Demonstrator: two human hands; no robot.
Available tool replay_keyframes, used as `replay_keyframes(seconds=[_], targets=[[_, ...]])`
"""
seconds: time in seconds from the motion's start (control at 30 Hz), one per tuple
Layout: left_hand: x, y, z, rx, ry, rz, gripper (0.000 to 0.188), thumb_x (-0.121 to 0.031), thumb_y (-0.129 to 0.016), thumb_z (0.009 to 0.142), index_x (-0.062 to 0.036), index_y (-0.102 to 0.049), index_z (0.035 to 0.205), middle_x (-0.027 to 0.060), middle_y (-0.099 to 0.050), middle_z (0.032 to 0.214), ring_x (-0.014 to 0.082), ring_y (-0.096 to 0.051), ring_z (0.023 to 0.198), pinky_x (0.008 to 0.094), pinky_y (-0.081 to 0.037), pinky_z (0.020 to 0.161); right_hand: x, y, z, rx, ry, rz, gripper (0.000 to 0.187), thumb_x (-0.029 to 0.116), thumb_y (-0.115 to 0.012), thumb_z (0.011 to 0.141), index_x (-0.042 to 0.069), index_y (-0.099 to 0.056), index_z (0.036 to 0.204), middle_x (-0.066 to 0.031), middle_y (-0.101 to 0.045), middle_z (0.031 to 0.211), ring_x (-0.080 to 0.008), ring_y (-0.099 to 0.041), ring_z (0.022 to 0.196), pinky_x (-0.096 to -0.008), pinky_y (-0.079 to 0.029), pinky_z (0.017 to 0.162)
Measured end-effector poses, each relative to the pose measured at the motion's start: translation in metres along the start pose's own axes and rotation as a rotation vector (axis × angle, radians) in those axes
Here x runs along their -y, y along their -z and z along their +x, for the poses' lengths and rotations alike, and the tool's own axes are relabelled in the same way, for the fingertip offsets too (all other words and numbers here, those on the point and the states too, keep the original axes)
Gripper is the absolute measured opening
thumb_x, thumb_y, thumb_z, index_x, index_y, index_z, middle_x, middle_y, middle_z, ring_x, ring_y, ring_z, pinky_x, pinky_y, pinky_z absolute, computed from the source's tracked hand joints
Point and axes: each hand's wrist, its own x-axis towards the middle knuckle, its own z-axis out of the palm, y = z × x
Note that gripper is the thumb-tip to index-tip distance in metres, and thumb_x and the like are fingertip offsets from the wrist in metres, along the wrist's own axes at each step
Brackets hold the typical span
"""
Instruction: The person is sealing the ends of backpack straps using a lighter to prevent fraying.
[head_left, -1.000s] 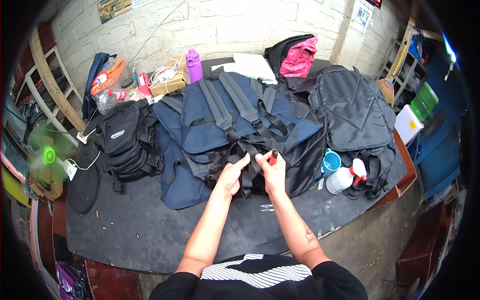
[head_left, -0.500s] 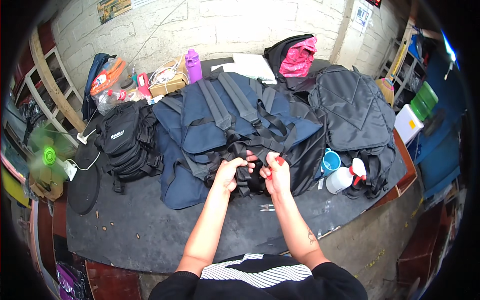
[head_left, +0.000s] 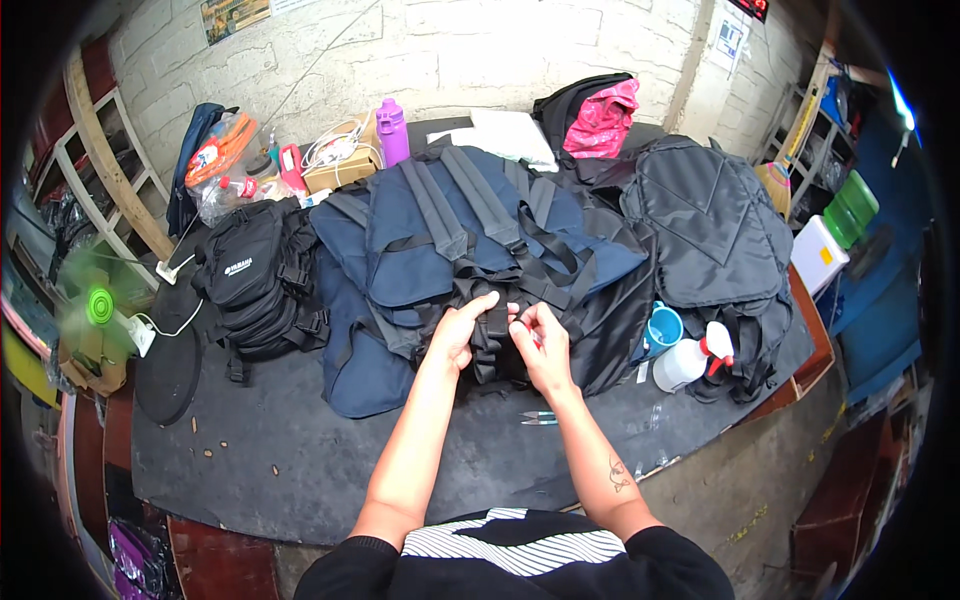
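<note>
A navy blue backpack [head_left: 400, 275] with grey padded shoulder straps lies on a pile of bags in the middle of the table. At its near edge, black webbing straps [head_left: 489, 345] hang down in a bunch. My left hand [head_left: 462, 330] is closed on this webbing, thumb on top. Close to its right, my right hand [head_left: 544, 350] is closed with the fingertips pinched at the webbing. A small red object shows between its fingers; its kind is mostly hidden. Just below my hands lies a pair of small thread snips [head_left: 540, 418].
A small black backpack [head_left: 250, 270] sits left, a large black backpack [head_left: 705, 220] right. Near the right side stand a white spray bottle [head_left: 680, 366] and a blue mug [head_left: 663, 327]. A purple bottle [head_left: 393, 135] and cardboard box [head_left: 345, 168] are at the back. A fan [head_left: 98, 307] spins far left.
My right hand has turned and drawn its fingertips in toward the webbing, so less of the red object shows. The left hand stays nearly in place on the strap.
</note>
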Motion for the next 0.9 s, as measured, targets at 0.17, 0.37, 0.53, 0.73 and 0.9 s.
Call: replay_keyframes(seconds=[0.17,0.37,0.53,0.73,0.9], targets=[[-0.005,0.002,0.000,0.048,-0.032,-0.050,0.033,-0.021,-0.058,0.082,0.0059,-0.060,0.101,0.0139,-0.064,0.099,0.0198,-0.063,0.089,0.0284,-0.050,0.079,0.000,0.000,0.012,0.025,0.061,-0.223,0.023,0.016,-0.064,0.072,0.002,-0.046,0.078,-0.0109,-0.053,0.070,-0.0238,-0.054,0.063,-0.0327,-0.045,0.059],[-0.006,0.005,0.003,0.103,-0.037,-0.059,0.033,-0.018,-0.059,0.081,0.0065,-0.059,0.103,0.0146,-0.063,0.102,0.0206,-0.063,0.090,0.0294,-0.050,0.082,-0.007,-0.004,0.015,0.011,0.074,-0.194,0.021,0.012,-0.062,0.070,0.001,-0.046,0.077,-0.0112,-0.053,0.071,-0.0236,-0.054,0.063,-0.0322,-0.045,0.059],[-0.006,0.007,0.004,0.089,-0.033,-0.028,0.032,-0.017,-0.057,0.082,0.0066,-0.059,0.104,0.0143,-0.063,0.103,0.0209,-0.063,0.091,0.0298,-0.049,0.083,0.002,-0.005,0.014,0.004,0.123,-0.214,0.020,0.011,-0.062,0.070,0.000,-0.046,0.076,-0.0116,-0.052,0.070,-0.0236,-0.054,0.063,-0.0324,-0.045,0.060],[-0.006,0.007,0.005,0.106,-0.029,-0.023,0.031,-0.016,-0.057,0.082,0.0062,-0.060,0.103,0.0140,-0.063,0.103,0.0207,-0.063,0.090,0.0299,-0.049,0.083,0.002,-0.003,0.014,0.020,0.131,-0.232,0.020,0.011,-0.062,0.069,0.000,-0.046,0.077,-0.0120,-0.052,0.072,-0.0234,-0.054,0.062,-0.0319,-0.045,0.060],[-0.006,0.001,-0.001,0.088,-0.032,-0.026,0.030,-0.017,-0.058,0.082,0.0058,-0.061,0.101,0.0131,-0.064,0.100,0.0198,-0.063,0.089,0.0293,-0.050,0.082,-0.003,0.002,0.014,0.003,-0.057,0.063,0.026,0.018,-0.065,0.074,0.001,-0.047,0.081,-0.0077,-0.053,0.072,-0.0138,-0.053,0.064,-0.0287,-0.045,0.059]])
